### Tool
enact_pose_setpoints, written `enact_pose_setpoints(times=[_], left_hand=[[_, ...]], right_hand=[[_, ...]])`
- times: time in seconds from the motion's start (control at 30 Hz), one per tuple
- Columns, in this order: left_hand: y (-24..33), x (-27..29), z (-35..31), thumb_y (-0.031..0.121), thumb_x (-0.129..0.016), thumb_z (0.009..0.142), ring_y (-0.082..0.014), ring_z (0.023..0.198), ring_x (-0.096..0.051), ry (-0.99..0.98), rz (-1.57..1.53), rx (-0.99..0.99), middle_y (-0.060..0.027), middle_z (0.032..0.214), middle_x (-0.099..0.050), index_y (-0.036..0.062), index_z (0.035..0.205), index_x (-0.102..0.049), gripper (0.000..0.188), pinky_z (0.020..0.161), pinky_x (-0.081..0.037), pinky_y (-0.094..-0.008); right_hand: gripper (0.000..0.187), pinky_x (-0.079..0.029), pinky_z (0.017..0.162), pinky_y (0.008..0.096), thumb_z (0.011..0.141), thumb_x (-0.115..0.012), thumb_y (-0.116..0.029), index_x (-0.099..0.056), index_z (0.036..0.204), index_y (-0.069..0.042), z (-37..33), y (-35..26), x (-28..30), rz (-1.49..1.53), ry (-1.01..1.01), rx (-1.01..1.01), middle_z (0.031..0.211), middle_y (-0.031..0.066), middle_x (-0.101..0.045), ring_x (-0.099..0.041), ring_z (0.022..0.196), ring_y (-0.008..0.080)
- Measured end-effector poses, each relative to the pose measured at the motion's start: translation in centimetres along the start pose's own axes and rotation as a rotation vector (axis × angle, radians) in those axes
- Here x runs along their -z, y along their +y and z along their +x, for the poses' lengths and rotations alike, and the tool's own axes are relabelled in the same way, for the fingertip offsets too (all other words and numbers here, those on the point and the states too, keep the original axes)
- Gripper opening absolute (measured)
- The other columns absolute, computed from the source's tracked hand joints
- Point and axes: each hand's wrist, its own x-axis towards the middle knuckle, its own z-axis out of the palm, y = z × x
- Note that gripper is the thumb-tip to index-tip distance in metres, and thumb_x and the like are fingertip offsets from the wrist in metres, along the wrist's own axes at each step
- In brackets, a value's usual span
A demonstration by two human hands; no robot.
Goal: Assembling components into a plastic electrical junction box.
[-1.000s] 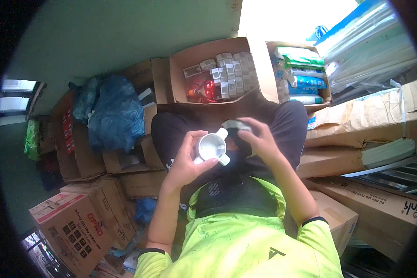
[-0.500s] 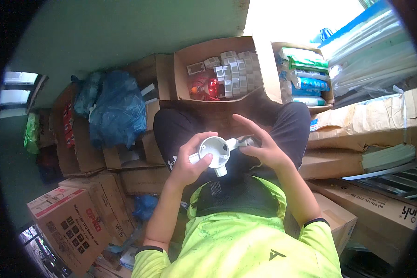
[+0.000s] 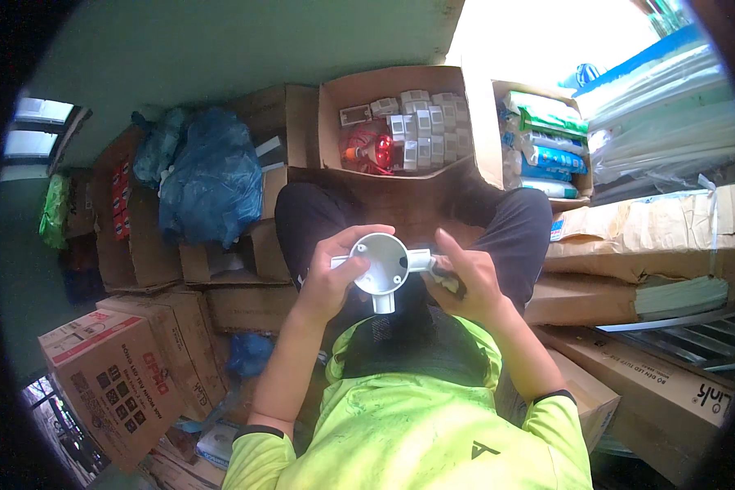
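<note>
A white round conduit junction box [image 3: 384, 273] with short tube outlets is held over my lap, its hollow side facing up. My left hand [image 3: 335, 273] is closed on its left side, the thumb pressing inside the cup and the fingers behind. My right hand [image 3: 472, 282] is at the box's right outlet [image 3: 419, 260], its fingers curled round a small greyish, crumpled-looking piece [image 3: 444, 276]. That piece touches or sits close by the outlet; its kind is hard to tell, as the fingers partly cover it.
Beyond my knees stands an open carton [image 3: 400, 171] of white box-shaped fittings with a red lamp. Right of it is a carton of plastic packs [image 3: 551, 155]. Blue plastic bags [image 3: 212, 180] lie at left. Cartons [image 3: 114, 384] and long boxes [image 3: 645, 376] flank me.
My right thumb and fingers have drawn in closer round the right outlet and the greyish piece. The junction box has turned slightly, its lower outlet now pointing straight toward me.
</note>
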Motion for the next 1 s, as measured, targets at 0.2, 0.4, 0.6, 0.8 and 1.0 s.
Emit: enact_pose_setpoints(times=[0.2,0.4,0.6,0.8,1.0], left_hand=[[0.5,-0.9,-0.5,0.015,-0.057,0.075,-0.0154,0.084,-0.068,0.021,-0.117,0.034,-0.0125,0.098,-0.069,-0.0069,0.120,-0.058,0.050,0.078,-0.055,-0.0270],[0.4,-0.3,-1.2,0.010,-0.056,0.078,-0.0090,0.073,-0.063,0.127,-0.126,-0.027,-0.0078,0.097,-0.068,-0.0031,0.117,-0.061,0.042,0.058,-0.050,-0.0204],[0.5,-0.2,-1.1,0.010,-0.061,0.086,-0.0041,0.064,-0.055,0.170,0.201,-0.136,-0.0029,0.092,-0.065,0.0010,0.123,-0.057,0.038,0.050,-0.041,-0.0187],[0.0,-1.1,-0.9,0.010,-0.061,0.086,-0.0033,0.074,-0.056,0.122,0.326,-0.120,-0.0028,0.099,-0.064,0.0015,0.128,-0.053,0.043,0.059,-0.045,-0.0173],[-1.3,-2.4,-0.7,-0.003,-0.055,0.078,-0.0193,0.104,-0.061,0.257,0.656,-0.277,-0.0142,0.112,-0.064,-0.0036,0.125,-0.056,0.047,0.092,-0.048,-0.0319]], right_hand=[[0.047,-0.034,0.042,0.0309,0.065,-0.079,-0.003,-0.066,0.110,0.001,-0.4,0.2,-0.4,-0.093,0.126,0.197,0.058,0.0027,-0.050,-0.044,0.046,0.0163],[0.033,-0.053,0.062,0.0263,0.068,-0.086,-0.007,-0.068,0.097,-0.004,0.2,0.1,-0.5,-0.012,0.447,-0.278,0.083,0.0117,-0.072,-0.070,0.070,0.0171],[0.029,-0.045,0.075,0.0200,0.081,-0.061,0.007,-0.065,0.108,-0.001,0.9,-1.7,0.6,0.254,0.413,-0.546,0.090,0.0046,-0.067,-0.059,0.079,0.0069],[0.058,-0.052,0.065,0.0387,0.075,-0.059,-0.006,-0.046,0.132,-0.008,3.4,-3.4,0.5,0.173,-0.273,-0.259,0.087,0.0180,-0.066,-0.067,0.073,0.0313],[0.069,-0.049,0.056,0.0481,0.078,-0.065,-0.014,-0.031,0.135,0.003,3.8,-6.0,-2.8,-0.194,-0.352,-0.497,0.077,0.0211,-0.064,-0.065,0.065,0.0380]])
